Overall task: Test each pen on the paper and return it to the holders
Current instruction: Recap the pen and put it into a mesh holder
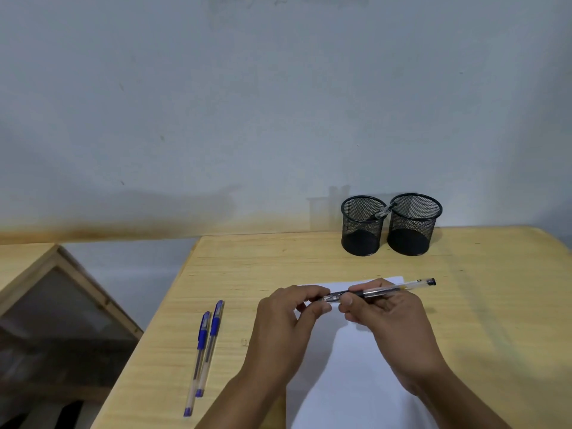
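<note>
Bare table [309, 261] between paper [356, 366] and holders [391, 224].

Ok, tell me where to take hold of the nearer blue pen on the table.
Pinch the nearer blue pen at its blue grip section, coming from above. It lies flat and almost touches the second blue pen on its right, so put a finger on its free left side and roll it clear.

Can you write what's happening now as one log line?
both hands grip black pen over paper | left hand at cap end | two blue pens wait
</note>
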`<state>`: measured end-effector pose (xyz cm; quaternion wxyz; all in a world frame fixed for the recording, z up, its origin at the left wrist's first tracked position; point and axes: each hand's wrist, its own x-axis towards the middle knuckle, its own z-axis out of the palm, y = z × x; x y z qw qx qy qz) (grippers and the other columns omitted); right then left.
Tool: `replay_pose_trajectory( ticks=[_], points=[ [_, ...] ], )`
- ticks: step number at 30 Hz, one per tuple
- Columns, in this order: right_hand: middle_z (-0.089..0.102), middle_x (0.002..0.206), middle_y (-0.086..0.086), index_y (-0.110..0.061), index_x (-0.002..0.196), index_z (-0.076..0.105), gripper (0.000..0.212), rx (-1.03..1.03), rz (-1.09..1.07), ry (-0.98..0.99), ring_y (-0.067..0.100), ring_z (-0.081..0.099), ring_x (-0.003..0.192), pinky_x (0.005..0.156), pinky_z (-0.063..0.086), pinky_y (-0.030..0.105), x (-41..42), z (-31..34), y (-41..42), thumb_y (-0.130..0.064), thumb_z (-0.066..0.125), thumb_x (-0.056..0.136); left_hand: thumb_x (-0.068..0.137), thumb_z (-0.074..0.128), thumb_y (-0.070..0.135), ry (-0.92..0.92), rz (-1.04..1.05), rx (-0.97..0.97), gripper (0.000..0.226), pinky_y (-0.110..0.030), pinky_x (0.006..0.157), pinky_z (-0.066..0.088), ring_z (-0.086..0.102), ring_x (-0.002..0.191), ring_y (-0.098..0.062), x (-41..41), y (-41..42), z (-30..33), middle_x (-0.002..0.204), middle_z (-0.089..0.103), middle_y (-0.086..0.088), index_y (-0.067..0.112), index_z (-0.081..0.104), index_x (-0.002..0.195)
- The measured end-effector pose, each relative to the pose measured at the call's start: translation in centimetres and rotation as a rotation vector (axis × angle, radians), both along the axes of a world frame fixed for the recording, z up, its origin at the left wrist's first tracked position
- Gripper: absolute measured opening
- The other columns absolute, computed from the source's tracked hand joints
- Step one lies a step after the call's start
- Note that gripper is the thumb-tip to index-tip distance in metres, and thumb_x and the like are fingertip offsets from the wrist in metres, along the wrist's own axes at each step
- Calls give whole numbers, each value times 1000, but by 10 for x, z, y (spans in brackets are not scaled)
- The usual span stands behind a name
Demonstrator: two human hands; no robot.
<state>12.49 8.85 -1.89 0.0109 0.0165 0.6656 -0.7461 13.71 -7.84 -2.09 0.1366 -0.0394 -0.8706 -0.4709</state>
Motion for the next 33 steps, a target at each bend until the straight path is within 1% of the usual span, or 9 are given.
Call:
replay_pose_trajectory(
  ticks=[5, 8, 16, 19, 22, 25, 28, 31, 33],
  points=[
    [76, 83, 16, -6, 87, 72, 17, -113, 6, 7, 32, 73, 82, 81, 60, 34, 1, -4, -1, -18, 77, 76, 87, 72, 19, -25, -25, 122, 19, -12, 74, 46, 64, 91, -2, -3, 4, 7, 92, 72, 24, 36, 75, 94],
    [75, 83, 17, -3, 89, 72, 28, -176, 3, 26, 28, 73, 80, 80, 61, 32, 1, -4, -3, -24, 75, 70, 87, 72, 16, 0, -23, 132, 19, -11, 76, 46, 65, 91, -3, -4, 7, 9, 92, 72, 23, 33, 76, 95],
    [76, 92, 17, -3, 98, 71, 29, -254, 36, 5, 29, 72, 89, 84, 60, 31, -5, -1, -3, -23, 72, 77, 85, 74, 21, 32, -21, 90, 20, -8, 75, 43, 62, 92, -2, -11, 13, 12, 92, 69, 27, 38, 74, 94],
    [77, 93, 15, -5, 105, 61, 35, -409, -73, -52, 26, 73, 90, 81, 58, 29, -11, 5, -4, -17, 74, 75, 83, 76, 25, -6, -2, 159, 16, -9, 69, 43, 62, 87, -1, -15, 20, 12, 88, 70, 25, 37, 75, 93],
    [76, 86, 12, -10, 95, 57, 23, -433, -204, -48, 25, 73, 84, 78, 58, 29, -19, 10, -5, -9, 75, 80, 81, 78, 25, -19, -48, 207, 18, -11, 73, 46, 63, 84, 0, -23, 27, 14, 88, 71, 22, 34, 75, 97],
    [72, 74, 6, -12, 82, 60, 16, -296, -278, 16, 19, 69, 71, 67, 58, 26, -34, 16, 4, -5, 74, 84, 81, 79, 29, -29, -106, 189, 25, -15, 78, 47, 59, 83, 1, -37, 27, 11, 90, 72, 19, 36, 72, 104],
    [68, 74, 8, -13, 83, 63, 13, -76, -317, 66, 17, 66, 59, 62, 56, 28, -56, 28, 28, -4, 72, 85, 80, 79, 33, -60, -71, 142, 29, -15, 73, 46, 55, 79, -1, -58, 26, 4, 92, 71, 17, 36, 70, 108],
    [62, 56, -10, -19, 83, 65, 12, 293, -296, 119, 5, 58, 50, 57, 50, 22, -78, 40, 56, -8, 68, 82, 79, 78, 38, -106, -39, 118, 34, -13, 70, 44, 55, 82, -4, -85, 27, -2, 95, 68, 17, 35, 68, 111],
    [60, 54, -12, -22, 80, 67, 12, 528, -269, 158, 6, 55, 51, 57, 46, 24, -92, 52, 71, -11, 65, 78, 78, 79, 41, -135, -17, 84, 41, -11, 69, 42, 55, 84, -5, -103, 32, -4, 99, 65, 17, 35, 64, 116]
  ],
)
